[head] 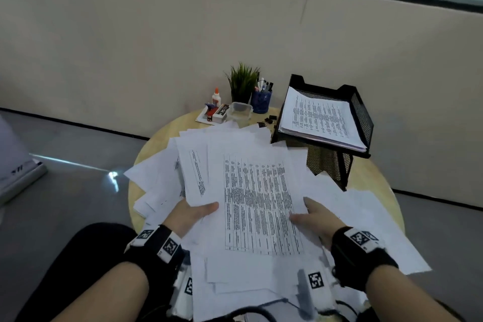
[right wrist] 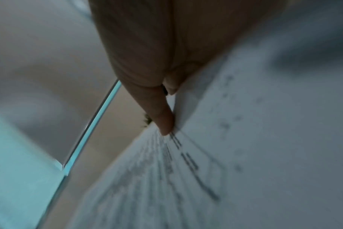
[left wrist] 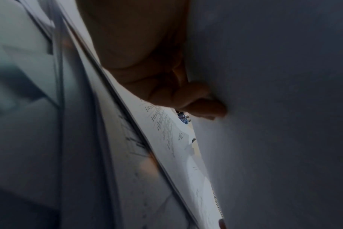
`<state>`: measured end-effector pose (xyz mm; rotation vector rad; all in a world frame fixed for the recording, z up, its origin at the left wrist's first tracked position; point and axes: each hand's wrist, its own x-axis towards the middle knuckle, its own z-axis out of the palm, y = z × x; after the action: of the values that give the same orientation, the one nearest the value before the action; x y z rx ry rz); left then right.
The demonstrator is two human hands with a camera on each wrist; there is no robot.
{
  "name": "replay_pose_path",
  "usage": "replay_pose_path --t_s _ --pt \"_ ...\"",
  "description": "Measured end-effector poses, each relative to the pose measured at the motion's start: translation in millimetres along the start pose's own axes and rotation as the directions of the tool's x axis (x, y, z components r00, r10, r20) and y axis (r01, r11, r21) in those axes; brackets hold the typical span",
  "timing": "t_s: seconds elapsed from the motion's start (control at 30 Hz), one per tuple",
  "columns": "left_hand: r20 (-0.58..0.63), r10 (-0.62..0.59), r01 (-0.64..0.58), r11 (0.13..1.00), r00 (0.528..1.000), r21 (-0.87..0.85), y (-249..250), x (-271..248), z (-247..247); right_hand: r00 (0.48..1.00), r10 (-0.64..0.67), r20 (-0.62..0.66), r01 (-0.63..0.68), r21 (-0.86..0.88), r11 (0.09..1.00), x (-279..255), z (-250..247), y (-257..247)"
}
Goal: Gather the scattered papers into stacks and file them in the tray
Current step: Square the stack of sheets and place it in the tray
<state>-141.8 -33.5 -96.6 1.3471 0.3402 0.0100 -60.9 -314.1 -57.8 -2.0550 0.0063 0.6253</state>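
Printed white sheets lie scattered over the round wooden table (head: 376, 178). I hold a bundle of papers (head: 258, 204), with a printed table on its top sheet, above the pile. My left hand (head: 201, 213) grips its left edge, thumb on top and fingers underneath. In the left wrist view the curled fingers (left wrist: 198, 100) press the underside of a sheet (left wrist: 284, 108). My right hand (head: 311, 213) pinches the right edge; the right wrist view shows one straight finger (right wrist: 163, 119) on the printed sheet (right wrist: 245, 155). The black mesh tray (head: 362, 112) stands at the back right, with a paper stack (head: 318, 119) in its top tier.
At the back of the table stand a glue bottle (head: 216, 97), a small potted plant (head: 243, 83), a blue pen holder (head: 261, 100), a clear plastic box (head: 239, 111), a staples box (head: 219, 112) and black binder clips (head: 269, 120). A beige partition wall rises behind.
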Motion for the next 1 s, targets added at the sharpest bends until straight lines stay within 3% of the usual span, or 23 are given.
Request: replay_pose_path --t_s 0.03,0.1,0.17,0.27,0.47,0.53,0.6,0.67,0.77,0.9,1.0 --pt "0.032 -0.004 0.004 1.000 0.999 -0.002 0.9 -1.1 0.7 0.999 0.011 0.039 -0.018 0.158 0.987 2.1 0.4 6.2" --pt "0.091 -0.021 0.023 1.000 0.996 -0.019 4.0 -3.8 1.3 0.995 0.039 0.088 -0.062 0.272 0.960 0.6 1.9 10.2" --pt "0.119 -0.027 0.026 1.000 0.993 0.010 7.5 -4.5 1.5 0.991 0.058 0.117 -0.086 0.258 0.962 -2.8 1.6 13.7" --pt "0.089 -0.033 0.024 0.994 0.995 0.102 13.2 -5.5 4.0 0.998 0.000 0.062 -0.011 0.175 0.984 -10.1 2.5 14.5" --pt "-0.200 -0.170 0.159 0.985 0.965 -0.069 9.3 4.4 -0.4 0.997 -0.048 -0.058 0.068 0.438 0.897 -19.5 -17.3 13.4" --pt "-0.306 -0.115 0.108 0.993 0.945 -0.040 9.3 7.7 -7.7 0.991 -0.092 -0.097 0.128 0.478 0.869 -26.1 -28.2 10.6" --pt "-0.420 -0.030 0.093 0.987 0.907 0.129 3.5 11.4 -17.9 0.983 -0.107 -0.152 0.168 0.480 0.861 -28.8 -38.5 10.0" --pt "-0.470 0.035 0.150 0.925 0.882 0.350 -4.4 14.4 -26.7 0.973 -0.114 -0.199 0.197 0.478 0.856 -29.4 -47.4 9.2" --pt "-0.474 0.059 0.284 0.734 0.878 0.617 -7.5 16.0 -30.9 0.961 -0.113 -0.254 0.228 0.489 0.842 -30.8 -60.9 4.5" --pt "-0.512 0.074 0.415 0.494 0.856 0.764 -3.8 14.3 -24.1 0.917 -0.155 -0.367 0.304 0.392 0.869 -35.3 -83.8 -3.8" --pt "-0.520 0.074 0.443 0.431 0.851 0.786 -7.5 16.5 -21.3 0.881 -0.180 -0.438 0.338 0.316 0.886 -37.5 -100.8 -6.9"
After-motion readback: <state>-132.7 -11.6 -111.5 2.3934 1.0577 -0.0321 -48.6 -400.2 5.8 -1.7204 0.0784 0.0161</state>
